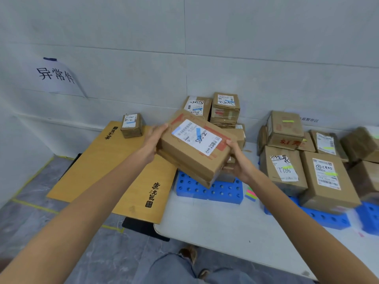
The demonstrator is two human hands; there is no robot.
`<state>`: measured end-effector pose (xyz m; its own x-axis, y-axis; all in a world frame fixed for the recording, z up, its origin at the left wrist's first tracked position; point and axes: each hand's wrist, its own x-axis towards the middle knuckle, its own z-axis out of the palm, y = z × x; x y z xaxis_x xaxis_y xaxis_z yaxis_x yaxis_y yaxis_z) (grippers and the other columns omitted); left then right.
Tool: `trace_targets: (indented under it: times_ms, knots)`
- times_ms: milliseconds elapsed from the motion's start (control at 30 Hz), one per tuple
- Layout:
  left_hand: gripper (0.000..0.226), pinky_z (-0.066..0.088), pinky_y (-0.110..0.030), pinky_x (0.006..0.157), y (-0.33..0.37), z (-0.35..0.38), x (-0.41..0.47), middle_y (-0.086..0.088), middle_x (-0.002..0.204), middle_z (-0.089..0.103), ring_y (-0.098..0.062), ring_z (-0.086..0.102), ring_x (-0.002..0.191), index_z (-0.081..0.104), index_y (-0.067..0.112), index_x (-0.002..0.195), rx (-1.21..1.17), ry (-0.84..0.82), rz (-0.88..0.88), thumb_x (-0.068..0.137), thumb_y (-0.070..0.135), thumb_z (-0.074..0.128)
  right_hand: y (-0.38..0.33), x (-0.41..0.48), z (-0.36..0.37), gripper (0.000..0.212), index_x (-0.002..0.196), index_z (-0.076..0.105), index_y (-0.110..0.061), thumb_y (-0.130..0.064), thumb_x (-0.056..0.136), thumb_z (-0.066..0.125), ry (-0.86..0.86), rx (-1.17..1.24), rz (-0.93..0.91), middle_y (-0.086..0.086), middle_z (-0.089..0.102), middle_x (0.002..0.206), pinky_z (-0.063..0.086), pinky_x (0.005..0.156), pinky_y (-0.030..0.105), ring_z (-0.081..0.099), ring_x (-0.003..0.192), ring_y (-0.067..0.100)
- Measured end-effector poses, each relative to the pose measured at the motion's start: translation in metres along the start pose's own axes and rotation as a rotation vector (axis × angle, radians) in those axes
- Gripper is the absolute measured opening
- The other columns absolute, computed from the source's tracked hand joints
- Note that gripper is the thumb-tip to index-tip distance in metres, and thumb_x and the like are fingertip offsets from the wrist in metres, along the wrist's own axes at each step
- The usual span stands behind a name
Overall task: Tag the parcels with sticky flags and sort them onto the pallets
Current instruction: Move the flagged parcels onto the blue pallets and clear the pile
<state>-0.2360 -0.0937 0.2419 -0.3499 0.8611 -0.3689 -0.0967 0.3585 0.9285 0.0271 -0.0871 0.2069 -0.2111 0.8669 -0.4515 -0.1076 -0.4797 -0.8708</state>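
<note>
The white worktop spread beneath the left hand and right hand. Left of them a wooden board carried a small parcel, below a wall sign reading "异常件". Above a blue pallet, both hands clasped a tilted cardboard parcel by its ends, a blue flag on its label. Green-flagged parcels crowded right.

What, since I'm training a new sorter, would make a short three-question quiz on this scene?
1. True or false: only the left hand grips the raised parcel.
2. The small lone parcel rests on: A a blue pallet, B the brown board, C the floor.
3. Fill in: the flag on the stacked right-side parcel is ___.
Key: 1 false, the right hand grips it too; 2 B; 3 green.
</note>
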Motion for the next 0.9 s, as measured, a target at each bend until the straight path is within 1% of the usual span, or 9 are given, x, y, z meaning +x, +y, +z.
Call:
trace_targets:
  times_ms: [67, 167, 233, 333, 433, 567, 667, 800, 900]
  knots:
    - [0.057, 0.043, -0.045, 0.093, -0.008, -0.003, -0.003, -0.004, 0.132, 0.049, -0.022, 0.047, 0.117, 0.043, 0.023, 0.131, 0.091, -0.153, -0.119, 0.084, 0.049, 0.062, 0.007, 0.002, -0.005, 0.059, 0.133, 0.041, -0.032, -0.061, 0.082, 0.054, 0.013, 0.009, 0.000, 0.005, 0.058, 0.124, 0.056, 0.070, 0.037, 0.061, 0.106, 0.026]
    - [0.059, 0.042, -0.054, 0.096, -0.026, -0.006, -0.002, -0.006, 0.129, 0.050, -0.025, 0.046, 0.120, 0.040, 0.022, 0.134, 0.179, -0.289, -0.218, 0.085, 0.049, 0.060, 0.017, 0.005, -0.012, 0.054, 0.130, 0.040, -0.035, -0.063, 0.085, 0.050, 0.062, 0.017, 0.005, 0.003, 0.064, 0.115, 0.056, 0.071, 0.038, 0.067, 0.095, 0.023]
    - [0.056, 0.043, -0.056, 0.095, -0.037, -0.009, 0.000, -0.007, 0.127, 0.050, -0.027, 0.047, 0.119, 0.040, 0.021, 0.136, 0.239, -0.355, -0.241, 0.089, 0.044, 0.057, 0.028, 0.004, -0.014, 0.055, 0.130, 0.047, -0.031, -0.064, 0.087, 0.044, -0.006, -0.016, 0.054, 0.001, 0.069, 0.107, 0.054, 0.079, 0.039, 0.069, 0.090, 0.018]
    - [0.046, 0.042, -0.058, 0.097, -0.061, -0.011, 0.002, -0.009, 0.126, 0.048, -0.030, 0.049, 0.115, 0.037, 0.018, 0.134, 0.362, -0.446, -0.321, 0.093, 0.030, 0.055, 0.047, -0.001, -0.019, 0.047, 0.133, 0.047, -0.028, -0.047, 0.090, 0.052, -0.080, -0.060, 0.124, -0.002, 0.068, 0.113, 0.052, 0.084, 0.035, 0.063, 0.105, 0.016]
    - [0.038, 0.041, -0.059, 0.099, -0.079, -0.010, 0.002, -0.008, 0.131, 0.044, -0.030, 0.047, 0.120, 0.031, 0.020, 0.124, 0.444, -0.440, -0.396, 0.094, 0.029, 0.054, 0.061, -0.004, -0.024, 0.043, 0.132, 0.042, -0.028, -0.022, 0.092, 0.055, -0.109, -0.077, 0.182, -0.001, 0.063, 0.116, 0.050, 0.081, 0.034, 0.057, 0.108, 0.019]
    - [0.036, 0.046, -0.054, 0.096, -0.091, -0.006, 0.007, -0.010, 0.127, 0.048, -0.030, 0.049, 0.115, 0.041, 0.013, 0.121, 0.549, -0.490, -0.439, 0.092, 0.027, 0.058, 0.081, -0.003, -0.024, 0.048, 0.134, 0.032, -0.035, -0.012, 0.096, 0.050, -0.056, -0.064, 0.209, -0.002, 0.058, 0.117, 0.045, 0.092, 0.042, 0.053, 0.109, 0.020]
    - [0.037, 0.047, -0.051, 0.096, -0.097, 0.000, 0.011, -0.008, 0.119, 0.053, -0.029, 0.051, 0.112, 0.043, 0.012, 0.122, 0.598, -0.523, -0.457, 0.091, 0.025, 0.060, 0.096, 0.004, -0.028, 0.050, 0.139, 0.031, -0.033, -0.012, 0.096, 0.048, 0.022, -0.034, 0.210, 0.001, 0.059, 0.116, 0.045, 0.095, 0.048, 0.053, 0.113, 0.023]
    - [0.044, 0.044, -0.051, 0.098, -0.108, 0.012, 0.018, -0.007, 0.117, 0.051, -0.027, 0.048, 0.111, 0.036, 0.013, 0.126, 0.611, -0.436, -0.457, 0.091, 0.022, 0.060, 0.107, 0.015, -0.028, 0.043, 0.138, 0.035, -0.031, -0.020, 0.098, 0.046, 0.100, -0.039, 0.257, 0.006, 0.055, 0.124, 0.041, 0.096, 0.055, 0.051, 0.115, 0.026]
    - [0.045, 0.045, -0.049, 0.097, -0.118, 0.018, 0.025, -0.006, 0.116, 0.052, -0.025, 0.050, 0.111, 0.036, 0.012, 0.127, 0.604, -0.405, -0.447, 0.090, 0.022, 0.060, 0.114, 0.023, -0.028, 0.044, 0.140, 0.034, -0.030, -0.022, 0.098, 0.045, 0.168, -0.029, 0.244, 0.007, 0.056, 0.124, 0.043, 0.092, 0.053, 0.052, 0.109, 0.023]
